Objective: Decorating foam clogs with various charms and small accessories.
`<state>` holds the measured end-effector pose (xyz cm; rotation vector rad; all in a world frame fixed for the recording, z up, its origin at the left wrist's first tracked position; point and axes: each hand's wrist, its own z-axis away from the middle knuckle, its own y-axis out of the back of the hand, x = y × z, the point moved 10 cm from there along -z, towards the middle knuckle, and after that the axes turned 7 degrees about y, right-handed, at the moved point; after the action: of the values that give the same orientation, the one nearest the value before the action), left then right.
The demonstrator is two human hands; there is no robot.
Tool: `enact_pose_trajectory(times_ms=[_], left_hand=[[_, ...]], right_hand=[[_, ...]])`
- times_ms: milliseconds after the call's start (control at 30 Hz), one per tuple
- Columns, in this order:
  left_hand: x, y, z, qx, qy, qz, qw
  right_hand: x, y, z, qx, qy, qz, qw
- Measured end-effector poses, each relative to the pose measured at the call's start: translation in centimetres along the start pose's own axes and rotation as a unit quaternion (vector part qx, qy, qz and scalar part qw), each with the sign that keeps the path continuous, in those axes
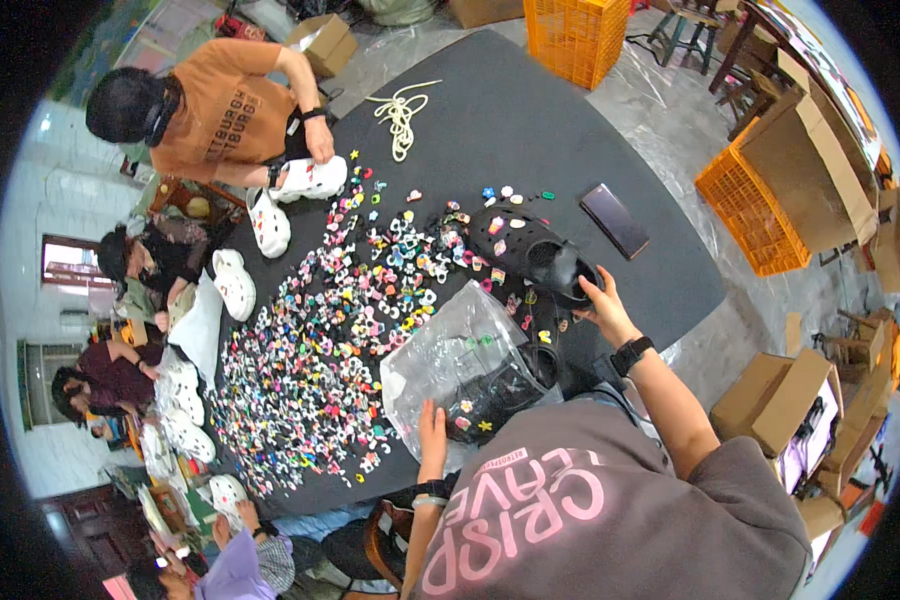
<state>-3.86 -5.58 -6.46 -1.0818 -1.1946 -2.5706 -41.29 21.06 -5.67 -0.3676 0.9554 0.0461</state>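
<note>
Gripping a black clog [545, 262] at its heel, my right hand [602, 303] is curling its grip shut around the rim, near the worktop's [530, 120] right edge. My left hand [432, 432] is lying flat and open on a clear plastic bag [460, 350], beside the colourful charms [340, 330].

A grey concrete floor [660, 110] surrounds the black table [530, 110]. Orange crates [575, 35] and open cardboard boxes [805, 170] stand beyond its far and right edges.
</note>
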Motion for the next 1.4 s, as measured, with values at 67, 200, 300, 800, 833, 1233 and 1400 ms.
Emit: enact_pose_trajectory(times_ms=[67, 200, 300, 800, 833, 1233, 1400], left_hand=[[-0.8, 0.0, -0.1, 0.014, 0.013, -0.016, 1.000], [0.1, 0.9, 1.2, 0.060, -0.038, -0.045, 0.996], [-0.1, 2.1, 3.1, 0.104, -0.043, -0.047, 0.992], [-10.6, 1.5, 6.8, 0.136, 0.256, 0.428, 0.856], [-10.5, 1.6, 7.0, 0.156, 0.277, 0.424, 0.848], [-12.8, 20.6, 16.6, 0.421, 0.148, 0.504, 0.739], [-17.7, 23.5, 20.5, 0.411, 0.116, 0.650, 0.629]], right_hand=[[0.2, 0.7, -0.4, 0.010, 0.013, 0.118, 0.993], [-6.9, 0.1, 3.0, 0.037, 0.283, 0.477, 0.832], [-9.7, -4.0, 7.8, -0.133, 0.387, 0.466, 0.784], [3.7, -11.3, 6.9, -0.419, 0.108, 0.607, 0.667], [3.2, -12.0, 7.4, -0.439, 0.145, 0.595, 0.658], [-4.0, -2.7, 2.0, -0.267, 0.029, 0.436, 0.859], [-1.7, -4.1, 2.7, -0.245, 0.009, 0.277, 0.929]])
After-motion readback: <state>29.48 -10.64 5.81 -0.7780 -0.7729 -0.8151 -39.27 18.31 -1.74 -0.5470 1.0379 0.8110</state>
